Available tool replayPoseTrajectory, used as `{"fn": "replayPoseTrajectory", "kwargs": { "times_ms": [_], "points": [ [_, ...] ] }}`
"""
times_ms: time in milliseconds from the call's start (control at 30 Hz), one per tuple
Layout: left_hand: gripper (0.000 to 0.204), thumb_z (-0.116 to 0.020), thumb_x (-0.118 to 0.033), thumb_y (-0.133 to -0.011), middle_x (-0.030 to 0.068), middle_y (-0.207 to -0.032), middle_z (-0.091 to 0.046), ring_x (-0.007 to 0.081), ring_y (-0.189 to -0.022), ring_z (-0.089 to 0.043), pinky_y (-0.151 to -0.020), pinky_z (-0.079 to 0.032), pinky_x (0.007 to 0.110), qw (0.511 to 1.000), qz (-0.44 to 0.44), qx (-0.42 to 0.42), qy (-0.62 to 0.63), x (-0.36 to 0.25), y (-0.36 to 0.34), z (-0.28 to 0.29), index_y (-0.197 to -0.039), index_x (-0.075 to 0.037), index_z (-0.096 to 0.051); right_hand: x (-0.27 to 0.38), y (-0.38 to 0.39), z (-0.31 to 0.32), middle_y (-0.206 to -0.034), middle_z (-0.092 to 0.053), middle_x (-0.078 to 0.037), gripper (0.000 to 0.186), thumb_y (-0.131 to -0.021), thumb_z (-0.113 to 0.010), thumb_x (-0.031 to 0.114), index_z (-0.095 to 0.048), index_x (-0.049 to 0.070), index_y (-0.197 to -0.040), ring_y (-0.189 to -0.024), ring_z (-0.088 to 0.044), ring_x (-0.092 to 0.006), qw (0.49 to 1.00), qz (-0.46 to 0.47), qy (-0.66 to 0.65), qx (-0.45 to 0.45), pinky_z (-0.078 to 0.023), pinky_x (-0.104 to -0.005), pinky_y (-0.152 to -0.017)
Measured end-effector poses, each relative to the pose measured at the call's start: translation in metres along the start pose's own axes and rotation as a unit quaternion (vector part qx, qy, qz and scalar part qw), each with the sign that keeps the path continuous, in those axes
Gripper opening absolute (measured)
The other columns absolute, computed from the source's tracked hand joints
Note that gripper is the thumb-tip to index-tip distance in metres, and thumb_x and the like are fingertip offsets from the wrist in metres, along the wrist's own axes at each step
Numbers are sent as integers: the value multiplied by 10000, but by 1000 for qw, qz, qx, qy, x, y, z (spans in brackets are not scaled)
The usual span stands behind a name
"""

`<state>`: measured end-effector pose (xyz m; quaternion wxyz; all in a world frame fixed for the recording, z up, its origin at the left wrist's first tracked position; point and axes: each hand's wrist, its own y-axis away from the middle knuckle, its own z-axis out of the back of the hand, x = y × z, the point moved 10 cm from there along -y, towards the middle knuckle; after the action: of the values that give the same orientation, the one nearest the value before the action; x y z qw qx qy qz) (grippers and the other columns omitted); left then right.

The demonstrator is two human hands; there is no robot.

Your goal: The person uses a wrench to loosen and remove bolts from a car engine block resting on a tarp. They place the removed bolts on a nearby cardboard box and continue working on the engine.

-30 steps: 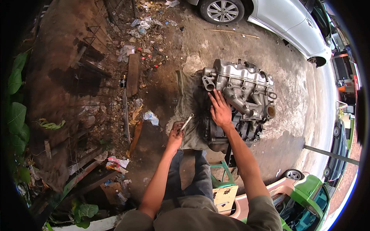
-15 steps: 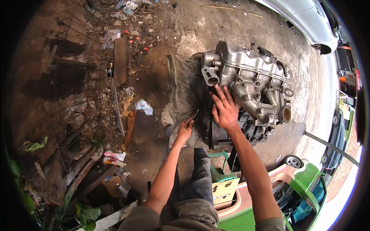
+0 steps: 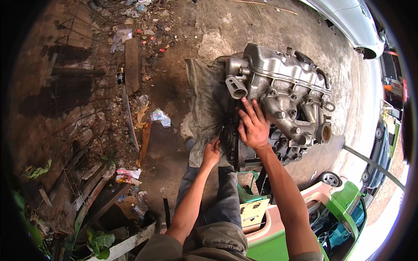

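A bare metal engine (image 3: 285, 69) stands in front of me, with a silvery cover on top and curved manifold pipes along its near side. My right hand (image 3: 254, 129) lies on it with fingers stretched out, their tips just below a round pipe opening (image 3: 238, 92). My left hand (image 3: 212, 151) is closed on a thin metal tool (image 3: 222, 131) beside the dark left end (image 3: 230, 145) of the engine. The tool's tip is lost against that dark end, so its kind cannot be made out.
A grey-green cloth (image 3: 202, 87) lies left of the engine. Litter, a wooden plank (image 3: 133, 67) and scrap cover the ground further left. A green chair (image 3: 249, 187) and a green-and-pink vehicle (image 3: 322, 191) stand near right; a silver car (image 3: 344, 21) is at the far right.
My left hand has shifted slightly right and nearer to me, bringing the tool against the engine's dark end. My right hand stays on the engine.
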<state>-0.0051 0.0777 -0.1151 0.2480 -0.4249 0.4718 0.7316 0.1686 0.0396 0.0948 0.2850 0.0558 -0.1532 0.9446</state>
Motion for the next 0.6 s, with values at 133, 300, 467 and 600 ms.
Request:
{"fn": "replayPoseTrajectory", "kwargs": {
  "times_ms": [133,300,467,600],
  "points": [
    [328,-491,-92,-995,246,-1184,-668,417,-1109,-636,-891,-532,445,997,30,20,-70,-16,2,5,-1290,-19,-616,-1,0,-1,-1520,-504,-12,348,-778,-665,181,-681,146,-1123,-1384,-491,-261,1000,-5,-6,5,-397,-425,-1092],
    [331,-479,-91,-974,257,-1116,-679,450,-1026,-648,-854,-535,496,994,-1,9,-113,-39,1,12,-1266,-40,-627,0,0,0,-1520,-504,-14,350,-778,-670,185,-682,143,-1125,-1381,-494,-262,1000,-5,-9,8,-399,-425,-1088],
    [342,-467,-99,-982,284,-992,-673,489,-937,-638,-783,-516,538,993,27,15,-116,-37,0,8,-1293,-76,-608,-1,0,-1,-1524,-499,-16,358,-776,-674,187,-684,142,-1130,-1378,-496,-263,1000,-10,-18,14,-396,-425,-1093],
    [339,-458,-99,-986,297,-957,-664,499,-930,-630,-763,-499,545,996,51,22,-71,-32,-3,6,-1294,-78,-596,-1,-1,0,-1525,-497,-9,358,-773,-676,187,-682,144,-1129,-1374,-500,-260,1000,-11,-15,12,-400,-418,-1092]
  ]
}}
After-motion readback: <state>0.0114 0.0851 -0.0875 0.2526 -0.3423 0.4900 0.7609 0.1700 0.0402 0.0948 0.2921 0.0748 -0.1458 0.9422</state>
